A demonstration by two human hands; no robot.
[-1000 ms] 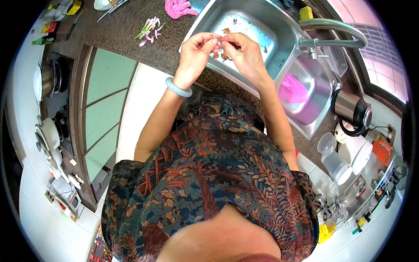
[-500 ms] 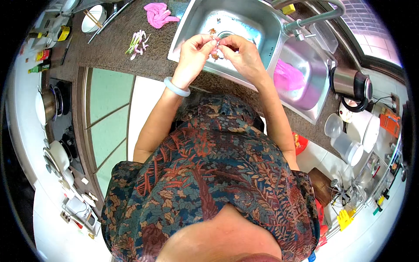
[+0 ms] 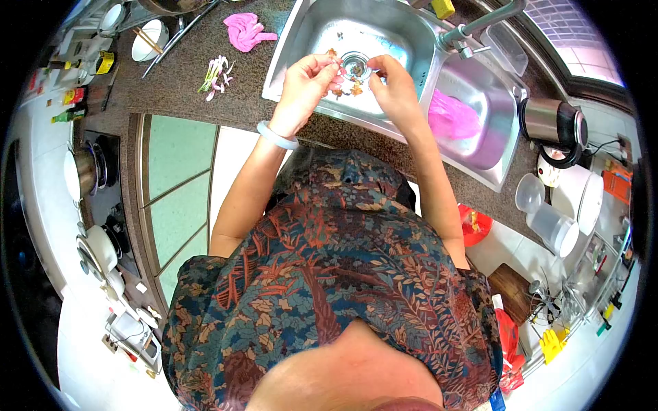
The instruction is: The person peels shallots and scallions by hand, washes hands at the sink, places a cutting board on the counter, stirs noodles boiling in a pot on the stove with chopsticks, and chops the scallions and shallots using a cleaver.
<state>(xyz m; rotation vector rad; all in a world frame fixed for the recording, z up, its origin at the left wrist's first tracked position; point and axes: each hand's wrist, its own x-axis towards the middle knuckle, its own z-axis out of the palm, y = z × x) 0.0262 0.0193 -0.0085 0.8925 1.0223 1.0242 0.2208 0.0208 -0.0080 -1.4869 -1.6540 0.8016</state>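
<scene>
Your left hand [image 3: 305, 82] pinches a small pale piece [image 3: 338, 69] between thumb and fingertips, mostly hidden by them, over the near side of the sink [image 3: 401, 38]. Your right hand [image 3: 395, 88] is just beside it, apart, thumb and forefinger near each other; whether they hold anything, you cannot tell. Brown scraps [image 3: 356, 89] lie below, near the drain [image 3: 356, 66]. On the counter [image 3: 264, 65] to your left lie pale stalks [image 3: 217, 77], with a pink cloth [image 3: 247, 32] beyond them.
</scene>
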